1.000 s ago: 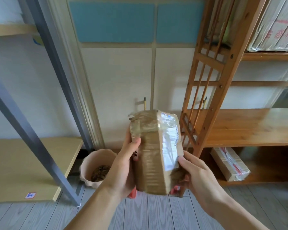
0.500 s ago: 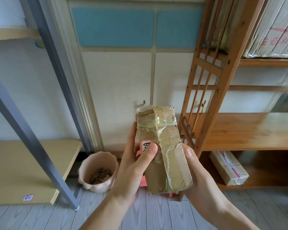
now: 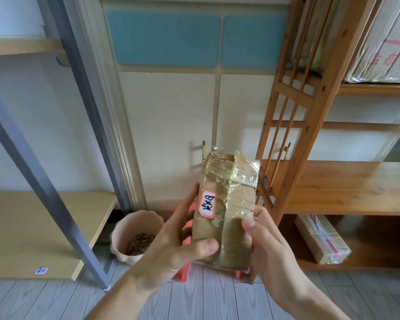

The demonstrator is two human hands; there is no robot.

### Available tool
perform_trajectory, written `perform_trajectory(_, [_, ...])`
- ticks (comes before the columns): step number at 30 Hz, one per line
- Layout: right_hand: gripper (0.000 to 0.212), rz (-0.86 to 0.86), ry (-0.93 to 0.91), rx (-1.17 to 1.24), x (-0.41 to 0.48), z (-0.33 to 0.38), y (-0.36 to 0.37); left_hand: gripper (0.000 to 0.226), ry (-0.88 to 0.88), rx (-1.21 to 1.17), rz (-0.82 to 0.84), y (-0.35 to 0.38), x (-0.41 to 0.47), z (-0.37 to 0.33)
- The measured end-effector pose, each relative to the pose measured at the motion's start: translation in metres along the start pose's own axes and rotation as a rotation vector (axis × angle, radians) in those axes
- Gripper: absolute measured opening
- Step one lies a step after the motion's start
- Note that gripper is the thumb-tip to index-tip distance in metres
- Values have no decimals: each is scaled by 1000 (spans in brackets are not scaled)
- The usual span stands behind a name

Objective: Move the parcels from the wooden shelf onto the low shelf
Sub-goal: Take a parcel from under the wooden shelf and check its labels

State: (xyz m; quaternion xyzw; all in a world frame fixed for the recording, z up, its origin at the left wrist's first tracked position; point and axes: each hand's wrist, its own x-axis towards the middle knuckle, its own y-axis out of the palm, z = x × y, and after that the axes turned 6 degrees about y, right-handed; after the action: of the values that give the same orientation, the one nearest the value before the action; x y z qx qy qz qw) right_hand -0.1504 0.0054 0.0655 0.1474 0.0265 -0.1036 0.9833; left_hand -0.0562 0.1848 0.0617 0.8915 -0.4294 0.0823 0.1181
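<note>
I hold a brown taped parcel (image 3: 229, 204) upright in front of me with both hands. A white label with a red border faces me on its left side. My left hand (image 3: 171, 245) grips its lower left, thumb across the front. My right hand (image 3: 263, 241) grips its lower right edge. The wooden shelf (image 3: 346, 195) stands at the right, its middle board bare. Another wrapped parcel (image 3: 321, 239) lies on its bottom board, and a large wrapped package (image 3: 383, 42) sits on its top board. The low shelf (image 3: 32, 232) is at the left, a pale board under grey metal legs.
A pink pot (image 3: 134, 236) with dry brown matter stands on the floor between the two shelves. A red object (image 3: 183, 271) shows below the held parcel. A grey diagonal leg (image 3: 44, 192) crosses in front of the low shelf. The floor is grey planks.
The parcel has been turned in my hands: the white shipping label went out of sight and the small red-bordered label now faces me. My left thumb slid lower.
</note>
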Motion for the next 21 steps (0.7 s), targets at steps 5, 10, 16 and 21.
perform_trajectory(5, [83,-79,-46,104,18,7,-5,69,-43,-23,-50,-27,-5,-18])
perform_trajectory(10, [81,-100,-51,81,35,-2,11,43,47,-72,-525,-42,-4,-1])
perform_trajectory(16, [76,-24,-16,213,70,-22,49,122,104,125,-601,-73,-25,20])
perform_trajectory(21, [91,46,45,255,110,-45,77,86,132,441,-634,-108,-39,4])
